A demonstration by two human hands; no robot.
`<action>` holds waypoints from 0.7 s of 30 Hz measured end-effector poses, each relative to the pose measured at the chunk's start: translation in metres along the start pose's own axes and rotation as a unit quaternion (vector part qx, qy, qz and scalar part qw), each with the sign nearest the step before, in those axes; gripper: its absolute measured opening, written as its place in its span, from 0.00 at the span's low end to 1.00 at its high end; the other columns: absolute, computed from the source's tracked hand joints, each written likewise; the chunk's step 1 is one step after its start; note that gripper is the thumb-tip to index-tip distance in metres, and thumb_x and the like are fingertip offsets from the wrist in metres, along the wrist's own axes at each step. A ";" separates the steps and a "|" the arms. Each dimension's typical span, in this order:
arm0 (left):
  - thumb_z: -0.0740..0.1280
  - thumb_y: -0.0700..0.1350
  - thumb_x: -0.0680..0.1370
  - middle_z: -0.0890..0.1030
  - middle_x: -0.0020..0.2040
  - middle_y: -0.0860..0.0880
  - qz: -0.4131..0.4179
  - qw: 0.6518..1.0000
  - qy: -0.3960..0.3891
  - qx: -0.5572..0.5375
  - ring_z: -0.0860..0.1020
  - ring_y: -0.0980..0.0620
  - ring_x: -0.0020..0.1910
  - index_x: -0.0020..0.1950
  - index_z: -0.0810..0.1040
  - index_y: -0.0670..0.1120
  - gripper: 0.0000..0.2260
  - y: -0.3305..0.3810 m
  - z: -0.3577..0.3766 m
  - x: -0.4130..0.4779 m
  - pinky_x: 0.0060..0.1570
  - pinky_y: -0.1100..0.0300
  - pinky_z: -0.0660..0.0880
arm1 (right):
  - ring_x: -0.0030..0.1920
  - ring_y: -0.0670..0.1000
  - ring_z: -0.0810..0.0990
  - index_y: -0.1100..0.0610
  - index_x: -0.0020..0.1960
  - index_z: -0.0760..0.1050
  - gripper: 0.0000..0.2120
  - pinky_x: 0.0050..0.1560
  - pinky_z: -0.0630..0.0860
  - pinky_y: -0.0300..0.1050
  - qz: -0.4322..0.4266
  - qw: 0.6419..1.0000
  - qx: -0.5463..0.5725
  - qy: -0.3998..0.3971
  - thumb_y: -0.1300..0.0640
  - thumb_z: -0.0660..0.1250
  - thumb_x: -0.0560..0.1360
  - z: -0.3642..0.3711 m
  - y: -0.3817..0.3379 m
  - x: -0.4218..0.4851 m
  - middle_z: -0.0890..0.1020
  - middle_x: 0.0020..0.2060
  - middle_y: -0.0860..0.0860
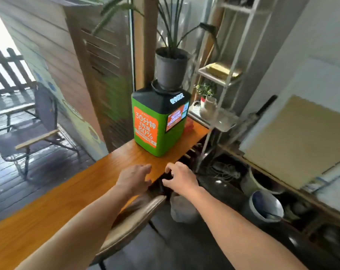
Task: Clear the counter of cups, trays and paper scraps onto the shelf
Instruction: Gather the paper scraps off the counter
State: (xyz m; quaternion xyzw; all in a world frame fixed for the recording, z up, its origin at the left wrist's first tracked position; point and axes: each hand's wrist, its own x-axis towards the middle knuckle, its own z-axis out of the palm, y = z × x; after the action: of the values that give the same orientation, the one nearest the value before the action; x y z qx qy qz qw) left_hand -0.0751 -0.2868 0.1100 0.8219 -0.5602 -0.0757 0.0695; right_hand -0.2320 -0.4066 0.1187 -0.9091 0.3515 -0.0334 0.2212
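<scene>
The orange wooden counter (71, 193) runs from lower left to the far middle, and its near stretch is bare. My left hand (135, 179) hovers over the counter's right edge, fingers apart and empty. My right hand (181, 179) is just off that edge over the dark floor, fingers curled and spread, holding nothing. The white metal shelf (226, 82) stands beyond the counter's far end; its lower level carries a glass cup (209, 107) and a small potted plant (205, 91). A reddish thing (189, 124) lies on the counter behind the green box, too blurred to name.
A green and black charging box (159, 123) with a dark plant pot (172, 70) on top stands at the counter's far end. A wooden stool seat (134, 221) sits below my hands. A blue-lined bucket (266, 206) and clutter are on the right; an outdoor chair (27, 131) is on the left.
</scene>
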 end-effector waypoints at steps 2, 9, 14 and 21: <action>0.66 0.57 0.74 0.82 0.53 0.50 0.022 1.000 -0.007 -0.004 0.81 0.44 0.50 0.59 0.74 0.55 0.15 0.032 0.006 0.019 0.36 0.57 0.71 | 0.51 0.53 0.80 0.47 0.48 0.73 0.14 0.47 0.78 0.50 0.034 0.999 0.006 0.013 0.42 0.72 0.69 -0.012 0.034 -0.010 0.76 0.48 0.49; 0.66 0.55 0.76 0.80 0.49 0.50 0.124 0.991 -0.051 -0.003 0.81 0.44 0.47 0.59 0.74 0.53 0.13 0.117 0.031 0.067 0.33 0.57 0.68 | 0.42 0.50 0.78 0.44 0.46 0.70 0.12 0.35 0.69 0.45 0.144 0.989 0.024 0.031 0.43 0.72 0.69 -0.020 0.116 -0.033 0.72 0.44 0.45; 0.66 0.53 0.77 0.80 0.51 0.51 0.149 0.983 -0.109 -0.005 0.82 0.46 0.50 0.58 0.73 0.54 0.11 0.143 0.062 0.108 0.38 0.55 0.74 | 0.40 0.50 0.74 0.45 0.42 0.69 0.11 0.29 0.61 0.42 0.192 0.980 0.039 0.031 0.45 0.71 0.69 -0.003 0.147 -0.023 0.70 0.42 0.45; 0.66 0.48 0.74 0.80 0.57 0.54 0.142 0.975 -0.170 -0.035 0.81 0.46 0.54 0.61 0.68 0.63 0.18 0.139 0.128 0.166 0.39 0.55 0.70 | 0.48 0.54 0.79 0.48 0.49 0.75 0.12 0.42 0.76 0.48 0.249 0.967 0.048 0.006 0.46 0.73 0.70 0.036 0.188 0.019 0.73 0.48 0.48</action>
State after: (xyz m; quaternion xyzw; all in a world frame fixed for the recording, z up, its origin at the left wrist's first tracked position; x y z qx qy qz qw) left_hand -0.1675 -0.4953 0.0050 0.7060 -0.6722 -0.2228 0.0118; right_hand -0.3271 -0.5287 0.0045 -0.7810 0.5660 0.0004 0.2639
